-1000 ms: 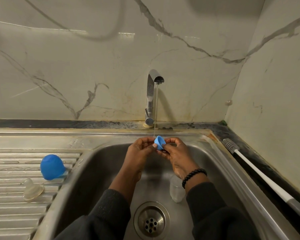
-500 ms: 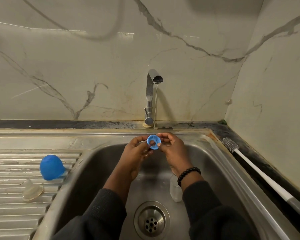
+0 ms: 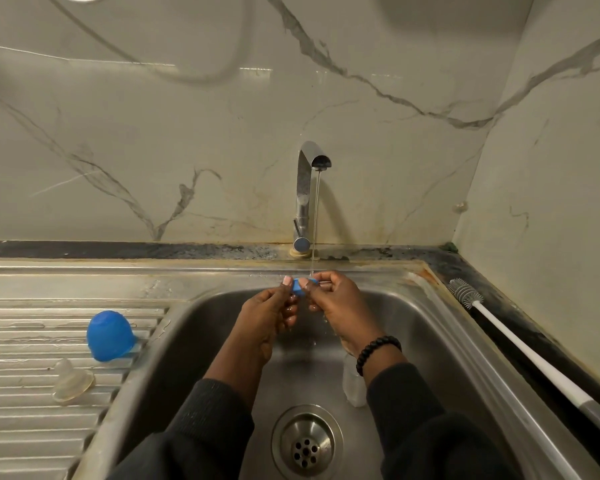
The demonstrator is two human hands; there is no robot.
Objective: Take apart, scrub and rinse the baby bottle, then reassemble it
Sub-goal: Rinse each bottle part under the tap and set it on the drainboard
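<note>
1. Both hands, left hand (image 3: 267, 308) and right hand (image 3: 340, 303), pinch the blue collar ring (image 3: 300, 285) under the tap (image 3: 309, 188) stream.
2. Bottle body (image 3: 354, 386) lies below the tap, beside the drain (image 3: 307, 441).
3. Risk: wet ring slips from the fingertips (thin pinch) and drops toward the drain.

This is a home kitchen, seen at its washing-up corner. A stainless steel sink (image 3: 440, 327) with a ribbed draining board (image 3: 32, 344) at the left of the frame and a round drain (image 3: 307, 441) at the bottom centre is set into a dark tabletop (image 3: 118, 250), and a chrome tap (image 3: 305, 188) at the centre runs a thin stream of water. Marble-look wall panels (image 3: 153, 133) with grey veins fill the upper frame and meet in a corner at the right, where a long-handled bottle brush (image 3: 520, 348) lies beside the sink.
</note>
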